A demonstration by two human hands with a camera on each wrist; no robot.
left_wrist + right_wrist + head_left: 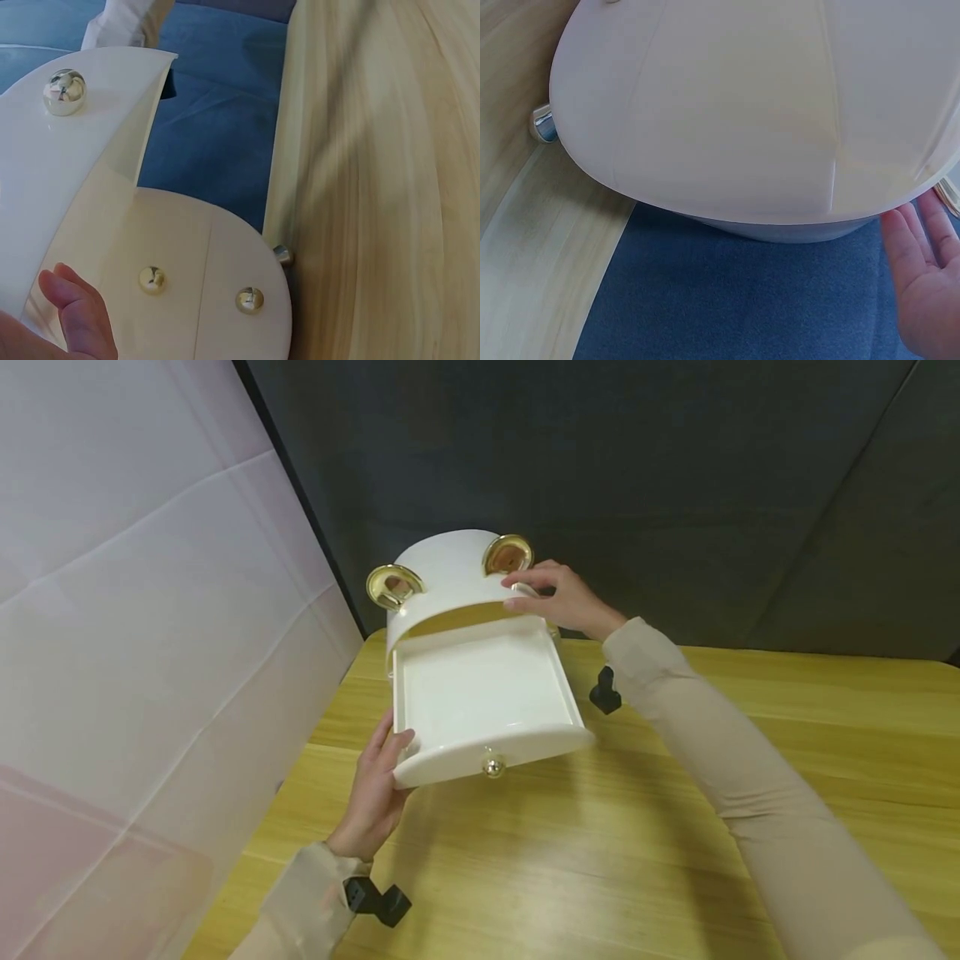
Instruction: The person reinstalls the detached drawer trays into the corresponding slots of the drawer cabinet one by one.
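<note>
Dark grey cloth is hanging behind a pale wooden bench [750,793], with a white translucent screen [135,610] standing along its left side. Seen from the head, a white rounded storage box [450,578] with two gold ear-like rings [507,554] is tipping back at the far left corner of the bench, its drawer [480,706] pulled well out toward the person. The left hand [375,789] is reaching up to the drawer's front left corner, thumb on the rim and fingers under it. The right hand [558,597] is resting on the box's top edge just beside the right ring, fingers nearly straight.

From the left wrist, the drawer's curved front is carrying a shiny gold knob [64,91]; below it, the box's underside is showing small gold feet [249,300], and the fingertips [75,311] are lying against the white surface. Blue cloth [217,135] is lying beyond the bench edge.

From the right wrist, the box's white underside is filling most of the frame, with the straight fingers [922,255] reaching up beside it and one metal foot [543,124] touching the bench.
</note>
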